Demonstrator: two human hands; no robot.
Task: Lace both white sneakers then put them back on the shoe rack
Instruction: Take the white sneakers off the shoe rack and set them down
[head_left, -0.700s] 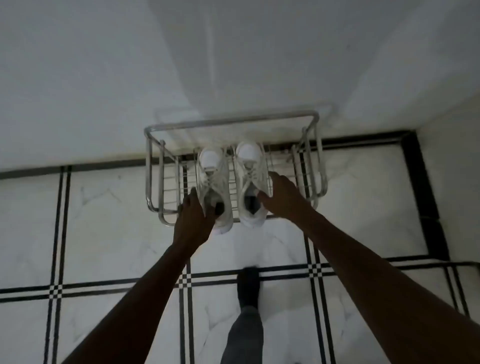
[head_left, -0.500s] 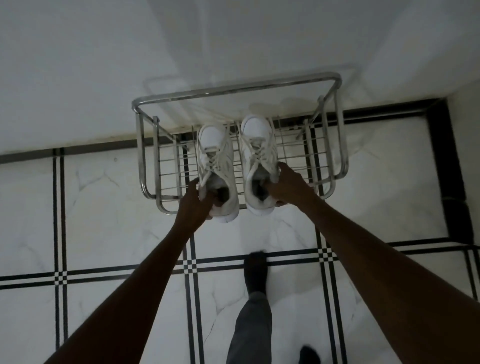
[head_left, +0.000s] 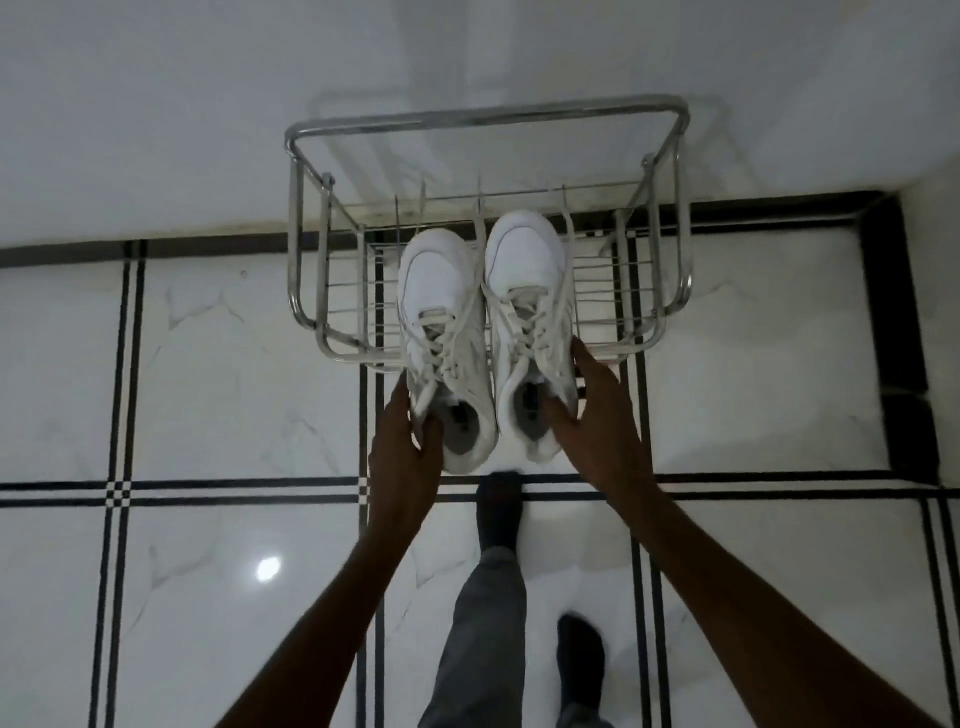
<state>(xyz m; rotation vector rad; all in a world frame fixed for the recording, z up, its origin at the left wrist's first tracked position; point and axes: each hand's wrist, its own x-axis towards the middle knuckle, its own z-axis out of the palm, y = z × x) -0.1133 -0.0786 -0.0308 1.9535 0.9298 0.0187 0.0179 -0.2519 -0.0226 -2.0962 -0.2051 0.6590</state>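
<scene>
Two white laced sneakers lie side by side, toes toward the wall, with their heels sticking out past the front rail of a chrome wire shoe rack (head_left: 306, 249). My left hand (head_left: 405, 447) grips the heel collar of the left sneaker (head_left: 441, 332), thumb inside the opening. My right hand (head_left: 592, 415) grips the heel side of the right sneaker (head_left: 530, 312), thumb in its opening. Whether the soles rest on the rack's wires or hang just above them is unclear.
The rack stands against a white wall (head_left: 467, 52) on a glossy white tiled floor with black lines (head_left: 208, 488). My two dark-socked feet (head_left: 498, 514) and a grey trouser leg are right below the sneakers. A black border strip (head_left: 893, 312) runs along the right.
Both hands have drawn the sneakers toward me, so their heels now overhang the rack's front rail further. The view has closed in on the rack, and a second foot has come into view.
</scene>
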